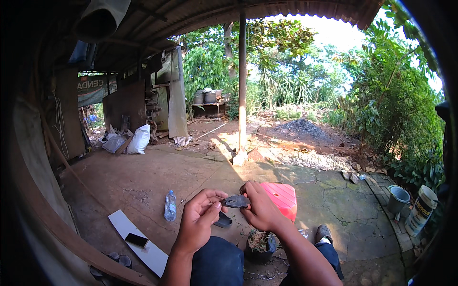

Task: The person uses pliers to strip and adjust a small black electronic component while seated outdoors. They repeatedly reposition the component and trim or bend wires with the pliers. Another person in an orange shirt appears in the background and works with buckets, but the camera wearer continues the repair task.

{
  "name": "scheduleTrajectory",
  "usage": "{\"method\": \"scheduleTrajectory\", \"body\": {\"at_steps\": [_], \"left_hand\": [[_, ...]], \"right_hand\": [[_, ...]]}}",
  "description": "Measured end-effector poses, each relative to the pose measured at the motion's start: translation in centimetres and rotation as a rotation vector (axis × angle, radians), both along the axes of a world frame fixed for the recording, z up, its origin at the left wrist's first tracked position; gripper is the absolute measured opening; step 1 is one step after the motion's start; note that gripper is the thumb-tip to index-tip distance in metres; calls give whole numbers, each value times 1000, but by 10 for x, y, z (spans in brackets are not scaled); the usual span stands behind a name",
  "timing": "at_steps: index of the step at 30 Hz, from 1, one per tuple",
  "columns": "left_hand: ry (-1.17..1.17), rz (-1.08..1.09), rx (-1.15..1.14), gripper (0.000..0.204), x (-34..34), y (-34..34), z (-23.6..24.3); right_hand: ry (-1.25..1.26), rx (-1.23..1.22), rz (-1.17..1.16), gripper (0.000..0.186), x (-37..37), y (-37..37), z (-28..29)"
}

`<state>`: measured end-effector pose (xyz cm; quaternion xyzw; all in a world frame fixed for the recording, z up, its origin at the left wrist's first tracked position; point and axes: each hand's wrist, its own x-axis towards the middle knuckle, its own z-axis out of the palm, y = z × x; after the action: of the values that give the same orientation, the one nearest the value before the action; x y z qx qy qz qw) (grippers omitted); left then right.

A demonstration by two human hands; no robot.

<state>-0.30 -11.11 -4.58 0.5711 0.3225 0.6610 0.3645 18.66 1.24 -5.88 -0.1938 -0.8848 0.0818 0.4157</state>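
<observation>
A small dark tool (234,201), its exact kind unclear, is held at chest height in the middle of the head view. My right hand (261,209) is closed around its right end. My left hand (202,215) has curled fingers and a thumb pressed together at the tool's left end; whatever is pinched there is too small to make out. Below, a potted plant in a dark bag (260,247) stands between my legs, near a dark sandal (224,220). Behind my right hand is a red plastic stool (282,196).
A water bottle (170,206) stands left. A white board (150,257) bears a phone (136,239). Two buckets (420,209) (397,198) sit right. A post (242,95) rises ahead; white sacks (138,139) rest left, a dark ash pile (302,127) lies beyond.
</observation>
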Motion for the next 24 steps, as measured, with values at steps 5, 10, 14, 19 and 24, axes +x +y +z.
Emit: {"method": "scheduleTrajectory", "body": {"at_steps": [5, 10, 14, 19, 24], "left_hand": [[-24, -42, -19, 21, -2, 0, -1], [-44, -77, -13, 22, -3, 1, 0], [-57, -75, -27, 23, -2, 1, -1], [-52, -70, 16, 20, -3, 2, -3], [76, 169, 150, 17, 3, 7, -7]], "right_hand": [[22, 10, 5, 35, 2, -1, 2], [18, 8, 3, 33, 3, -4, 4], [43, 28, 5, 31, 3, -5, 4], [-51, 2, -83, 31, 7, -9, 7], [-127, -49, -144, 31, 7, -12, 12]]}}
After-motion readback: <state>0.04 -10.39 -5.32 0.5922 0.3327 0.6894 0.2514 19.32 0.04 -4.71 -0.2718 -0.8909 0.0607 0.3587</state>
